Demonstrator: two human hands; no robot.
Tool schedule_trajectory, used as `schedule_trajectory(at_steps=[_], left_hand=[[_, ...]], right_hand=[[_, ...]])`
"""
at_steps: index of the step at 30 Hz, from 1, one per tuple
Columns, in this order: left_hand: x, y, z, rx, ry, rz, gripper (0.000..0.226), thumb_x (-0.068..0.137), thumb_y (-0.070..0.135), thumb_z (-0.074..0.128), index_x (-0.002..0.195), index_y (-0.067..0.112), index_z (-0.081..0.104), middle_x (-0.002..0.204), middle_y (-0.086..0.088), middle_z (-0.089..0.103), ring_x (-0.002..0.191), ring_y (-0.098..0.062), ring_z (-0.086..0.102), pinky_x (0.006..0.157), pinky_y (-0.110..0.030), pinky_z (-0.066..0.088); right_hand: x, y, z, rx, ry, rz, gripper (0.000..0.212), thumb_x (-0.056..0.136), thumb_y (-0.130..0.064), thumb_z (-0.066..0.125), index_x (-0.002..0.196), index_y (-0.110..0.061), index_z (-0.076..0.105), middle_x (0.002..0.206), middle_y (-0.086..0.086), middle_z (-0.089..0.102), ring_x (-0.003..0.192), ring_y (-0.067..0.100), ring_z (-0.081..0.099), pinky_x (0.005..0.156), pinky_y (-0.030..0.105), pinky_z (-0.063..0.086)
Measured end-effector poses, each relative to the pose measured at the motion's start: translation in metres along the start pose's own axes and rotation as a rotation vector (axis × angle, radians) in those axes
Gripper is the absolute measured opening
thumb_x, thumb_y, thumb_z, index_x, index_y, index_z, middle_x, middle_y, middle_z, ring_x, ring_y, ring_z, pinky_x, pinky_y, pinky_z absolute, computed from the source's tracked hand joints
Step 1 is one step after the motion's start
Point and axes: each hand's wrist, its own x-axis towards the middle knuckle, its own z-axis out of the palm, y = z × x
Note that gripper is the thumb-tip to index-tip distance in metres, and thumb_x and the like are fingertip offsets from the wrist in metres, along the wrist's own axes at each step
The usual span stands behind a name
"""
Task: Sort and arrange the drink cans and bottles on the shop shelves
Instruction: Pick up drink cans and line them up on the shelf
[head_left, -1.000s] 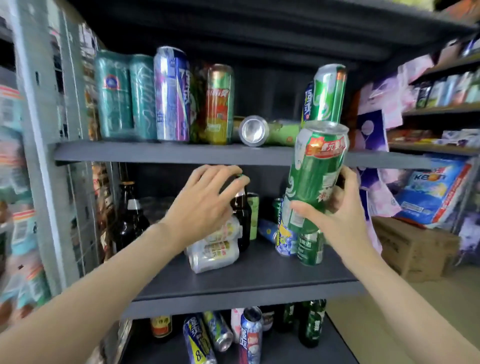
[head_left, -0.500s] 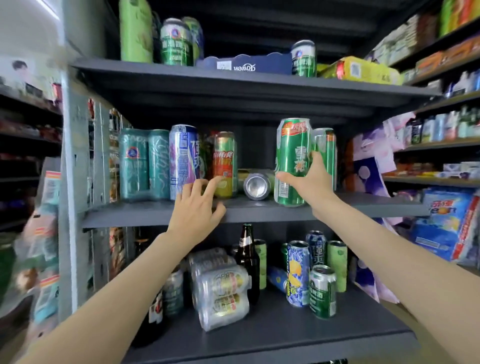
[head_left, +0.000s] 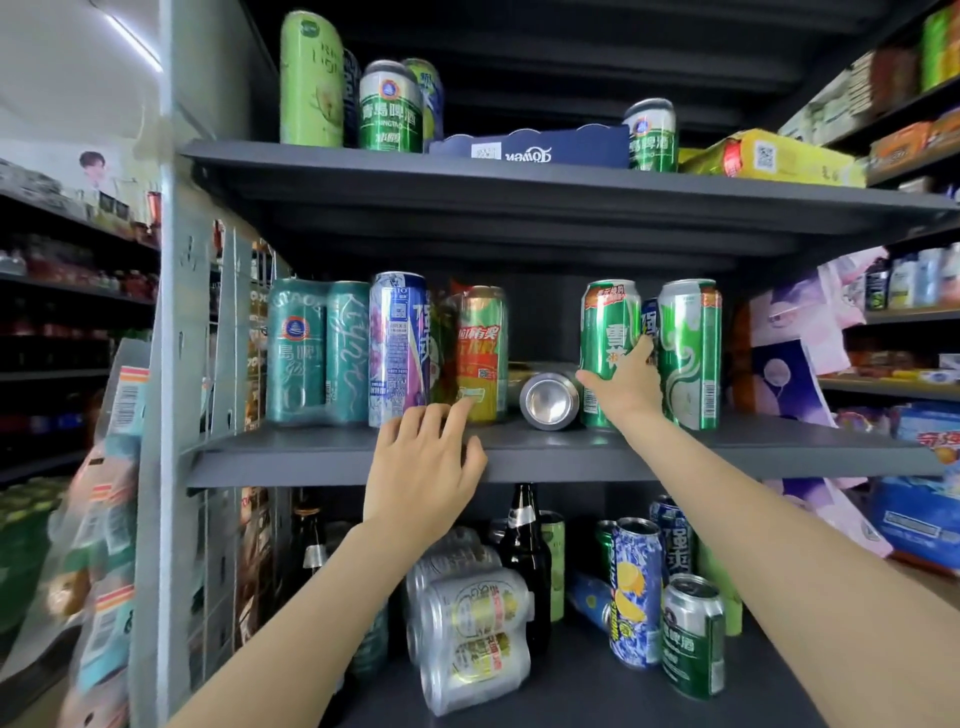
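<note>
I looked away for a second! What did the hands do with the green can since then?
The right hand lifted the green can from in front of the lower shelf and stood it on the middle shelf, still gripping it. The left hand rose to that shelf's edge, holding nothing. The can lying on its side and the other cans stayed put.

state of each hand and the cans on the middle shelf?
Right hand: grips green can, low on it.
Green can: upright on middle shelf.
Left hand: open, fingertips at shelf edge, holds nothing.
Silver can: lying on its side, end facing out.
Red-green can: upright.
</note>
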Motion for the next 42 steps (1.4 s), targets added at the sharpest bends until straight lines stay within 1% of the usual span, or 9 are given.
schedule_trajectory(at_steps=[5,7,11,15,19,23,30,36,42], left_hand=[[0.001,0.001,0.002,-0.007,0.035,-0.006,0.045,0.085,0.033,0.033,0.115,0.015,0.062,0.092,-0.001,0.067,0.084,-0.023,0.061,0.074,-0.035,0.048],[0.001,0.001,0.003,-0.004,0.045,-0.012,0.045,0.085,0.033,0.033,0.114,0.014,0.062,0.091,-0.001,0.066,0.083,-0.023,0.061,0.075,-0.034,0.048],[0.001,0.003,0.0,-0.052,0.02,-0.057,0.046,0.084,0.034,0.032,0.115,0.014,0.06,0.094,-0.001,0.067,0.086,-0.023,0.061,0.079,-0.035,0.047],[0.003,0.004,-0.001,-0.116,-0.008,-0.148,0.051,0.083,0.037,0.028,0.116,0.012,0.059,0.099,-0.005,0.066,0.092,-0.026,0.06,0.086,-0.037,0.046],[0.005,0.003,-0.001,-0.165,-0.053,-0.2,0.061,0.082,0.041,0.019,0.12,0.011,0.055,0.109,-0.007,0.063,0.102,-0.027,0.056,0.095,-0.039,0.039],[0.005,0.004,0.002,-0.116,0.006,-0.196,0.049,0.082,0.036,0.029,0.107,0.009,0.061,0.094,-0.007,0.066,0.088,-0.027,0.06,0.085,-0.039,0.046],[0.004,0.003,0.004,-0.075,0.014,-0.182,0.045,0.081,0.034,0.032,0.104,0.009,0.062,0.089,-0.006,0.067,0.083,-0.027,0.061,0.082,-0.037,0.047],[0.004,0.003,0.001,-0.104,-0.022,-0.168,0.05,0.083,0.035,0.029,0.111,0.008,0.06,0.099,-0.008,0.066,0.093,-0.028,0.059,0.089,-0.039,0.044],[-0.003,0.001,-0.001,-0.13,0.038,-0.147,0.054,0.085,0.036,0.028,0.119,0.005,0.055,0.11,-0.014,0.062,0.103,-0.033,0.055,0.092,-0.041,0.039]], right_hand=[[-0.027,-0.01,0.003,-0.184,0.256,-0.439,0.073,0.086,-0.028,0.066,0.143,-0.009,0.025,0.147,0.015,0.025,0.135,0.028,0.025,0.107,0.038,0.029],[-0.035,-0.018,0.007,-0.407,0.182,-0.58,0.061,0.086,-0.038,0.063,0.137,-0.017,0.037,0.14,0.01,0.035,0.128,0.028,0.033,0.098,0.037,0.036],[-0.031,-0.032,0.028,-0.77,-0.208,-0.359,0.069,0.082,-0.056,0.06,0.138,-0.023,0.036,0.138,0.012,0.033,0.125,0.038,0.034,0.081,0.038,0.042],[-0.03,-0.034,0.046,-0.921,-0.1,-0.376,0.062,0.084,-0.049,0.062,0.133,-0.018,0.04,0.132,0.013,0.034,0.117,0.038,0.04,0.07,0.033,0.036],[-0.033,-0.033,0.044,-0.805,-0.07,-0.373,0.065,0.08,-0.05,0.065,0.13,-0.018,0.04,0.129,0.013,0.038,0.112,0.035,0.046,0.075,0.036,0.041],[-0.046,-0.029,0.013,-0.691,-0.071,-0.406,0.058,0.078,-0.052,0.062,0.12,-0.018,0.042,0.116,0.007,0.047,0.091,0.029,0.055,0.066,0.031,0.04],[-0.035,-0.033,-0.033,-0.655,-0.345,-0.281,0.057,0.075,-0.05,0.069,0.11,-0.017,0.038,0.095,0.002,0.052,0.087,0.024,0.055,0.07,0.032,0.044],[-0.051,-0.012,-0.027,-0.422,-0.214,-0.401,0.053,0.073,-0.035,0.074,0.108,-0.02,0.037,0.077,0.001,0.057,0.075,0.021,0.057,0.059,0.03,0.04],[-0.129,0.021,-0.052,0.191,0.147,-0.536,0.057,0.068,-0.026,0.081,0.101,-0.026,0.035,0.101,-0.004,0.055,0.081,0.002,0.058,0.067,0.018,0.045]])
